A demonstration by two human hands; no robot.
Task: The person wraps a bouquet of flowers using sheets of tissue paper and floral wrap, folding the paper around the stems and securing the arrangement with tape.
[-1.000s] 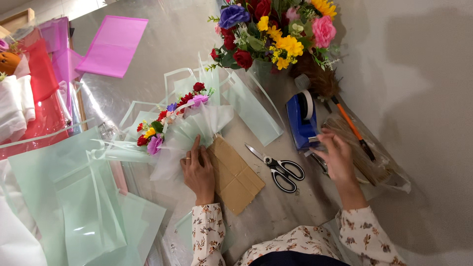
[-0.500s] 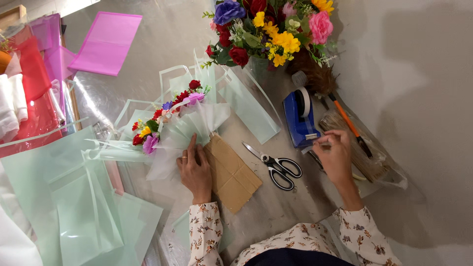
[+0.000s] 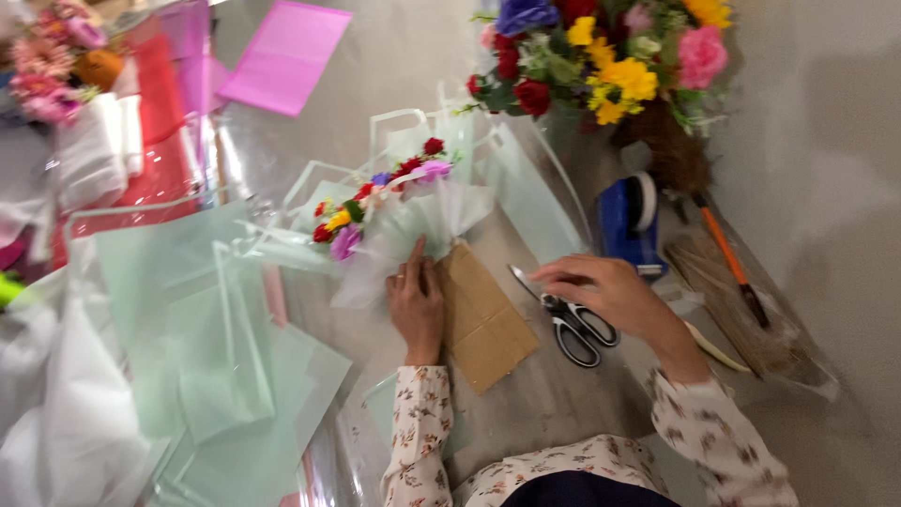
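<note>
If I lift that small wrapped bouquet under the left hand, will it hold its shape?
Probably floppy: the small bouquet is wrapped in thin, crumpled white sheet that the left hand presses flat. It looks light, with small blooms. The brown paper beside it seems stiffer.

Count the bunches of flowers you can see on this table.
3: a small white-wrapped bouquet under the left hand, a large mixed bunch top right, and a blurred pink bunch top left. Others may lie outside the view.

Clear handled gift bags [image 3: 507, 178] mid-table
</note>
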